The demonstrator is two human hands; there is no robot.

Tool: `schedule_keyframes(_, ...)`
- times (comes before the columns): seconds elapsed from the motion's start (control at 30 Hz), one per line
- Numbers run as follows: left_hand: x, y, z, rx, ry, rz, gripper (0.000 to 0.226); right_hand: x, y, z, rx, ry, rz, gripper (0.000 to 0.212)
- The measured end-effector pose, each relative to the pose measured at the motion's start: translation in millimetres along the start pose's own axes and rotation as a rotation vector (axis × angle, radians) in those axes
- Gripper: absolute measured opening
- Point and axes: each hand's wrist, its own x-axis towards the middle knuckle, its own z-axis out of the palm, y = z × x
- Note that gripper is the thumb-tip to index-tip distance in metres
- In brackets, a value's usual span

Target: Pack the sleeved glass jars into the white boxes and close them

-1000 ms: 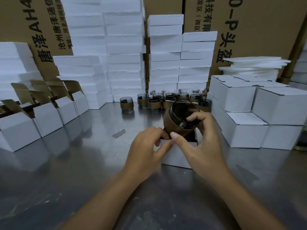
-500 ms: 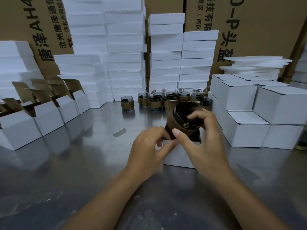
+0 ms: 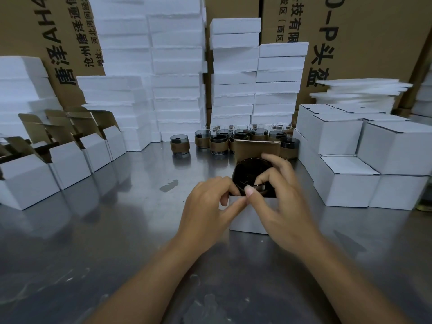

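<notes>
The right hand (image 3: 284,202) grips a sleeved jar (image 3: 251,177) sunk partway into the open white box (image 3: 250,217); the left hand (image 3: 210,204) pinches the box's near-left rim; more jars (image 3: 179,145) stand far behind.

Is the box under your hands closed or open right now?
Open. Its brown lid flap stands up behind the jar, which the right hand grips at the mouth of the box.
</notes>
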Motion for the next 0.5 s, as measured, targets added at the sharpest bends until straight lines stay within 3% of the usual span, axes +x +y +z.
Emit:
schedule_keyframes(0.3,0.9,-0.5,0.2,0.036,0.003,0.034,0.033,-0.2,3.1,-3.3,-0.211,-0.097,-0.05,0.023)
schedule_keyframes(0.5,1.2,0.1,-0.8,0.041,-0.023,0.031,0.031,1.3,3.7,-6.8,-0.354,-0.06,-0.144,0.026)
